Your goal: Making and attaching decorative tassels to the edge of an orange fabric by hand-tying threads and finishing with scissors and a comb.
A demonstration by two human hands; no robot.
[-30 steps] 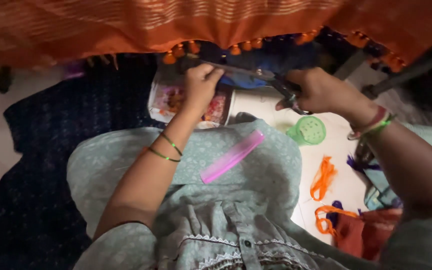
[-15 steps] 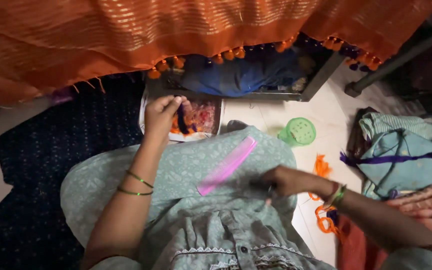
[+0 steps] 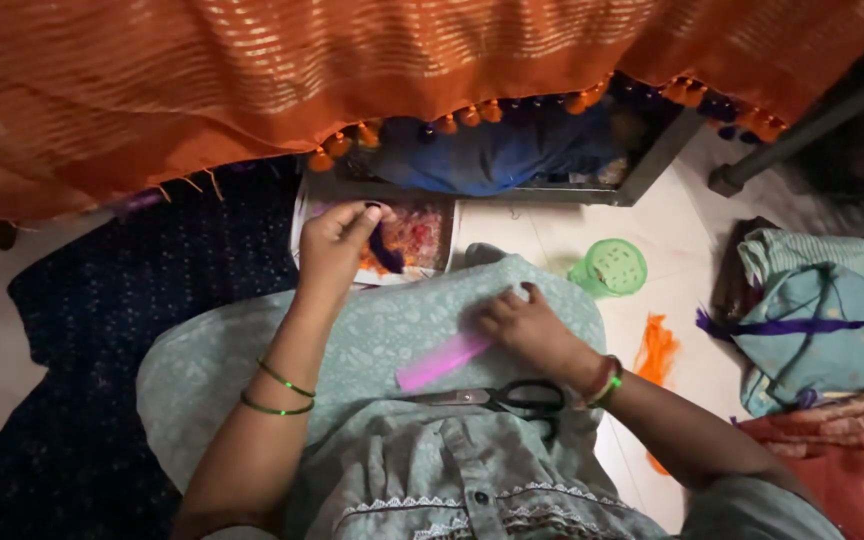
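The pink comb (image 3: 442,361) lies across the lap, on the pale green dress (image 3: 392,330), with the right hand (image 3: 527,330) resting on its upper end at about two o'clock from the comb's middle; the fingers lie curled on it, and I cannot tell whether they grip it or only press it down. Just nearer the body, at six o'clock from that hand, black-handled scissors (image 3: 497,398) lie flat on the dress, let go and touched by neither hand. Farther out, at eleven o'clock from the comb, the left hand (image 3: 337,245) reaches over a small tray (image 3: 427,268) and pinches a dark purple tuft (image 3: 384,250) between thumb and fingertips. A green lidded cup (image 3: 612,267) stands on the floor at two o'clock, orange thread scraps (image 3: 657,350) beside it. Farthest, the orange cloth (image 3: 352,80) hangs overhead, its edge already strung with orange and purple tassels (image 3: 472,115). By my judgement part of the edge is done, and the tuft in hand is not yet attached.
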